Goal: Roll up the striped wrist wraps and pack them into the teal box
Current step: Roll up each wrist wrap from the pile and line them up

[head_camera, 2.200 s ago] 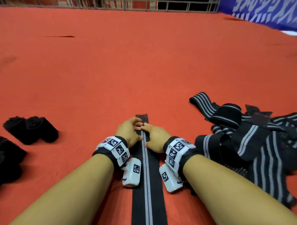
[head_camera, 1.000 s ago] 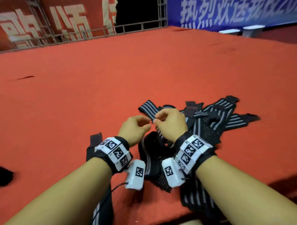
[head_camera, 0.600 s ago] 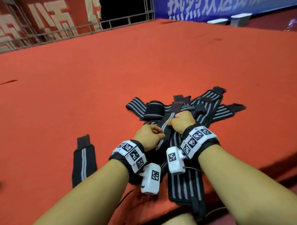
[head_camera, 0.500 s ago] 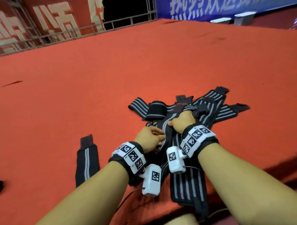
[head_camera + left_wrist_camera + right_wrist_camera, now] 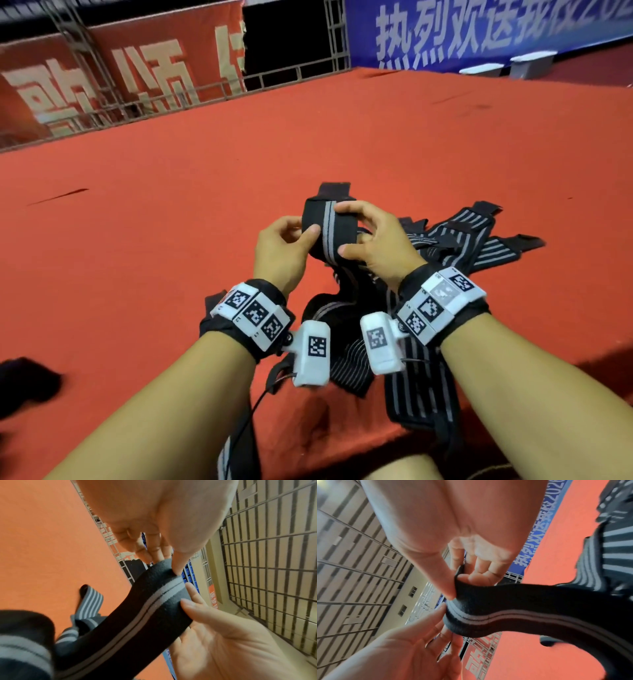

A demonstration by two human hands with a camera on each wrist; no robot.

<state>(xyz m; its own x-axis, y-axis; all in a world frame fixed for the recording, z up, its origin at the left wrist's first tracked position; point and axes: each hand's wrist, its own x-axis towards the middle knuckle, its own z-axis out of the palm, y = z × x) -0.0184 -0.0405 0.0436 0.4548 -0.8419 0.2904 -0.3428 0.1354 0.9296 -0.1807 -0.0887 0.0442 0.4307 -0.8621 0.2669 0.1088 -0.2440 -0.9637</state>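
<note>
Above the red mat (image 5: 171,240), a black wrist wrap (image 5: 327,229) with a grey centre stripe is held up between both grips: the left hand (image 5: 284,250) pinches its left edge, the right hand (image 5: 376,246) its right. Its tail drops into the striped pile (image 5: 462,240) just beneath. Open mat lies leftward and ahead; the mat's edge is near on the right.

The wrap (image 5: 329,233) hides most of both hands' fingers (image 5: 352,207) behind it in the head view. Its lower end drops behind the right hand (image 5: 376,246) into the pile of wraps (image 5: 479,240), so where it ends can't be told. A dark thing (image 5: 27,380) at the left edge is cut off and blurry. The blue banner (image 5: 479,31) runs out of frame.
</note>
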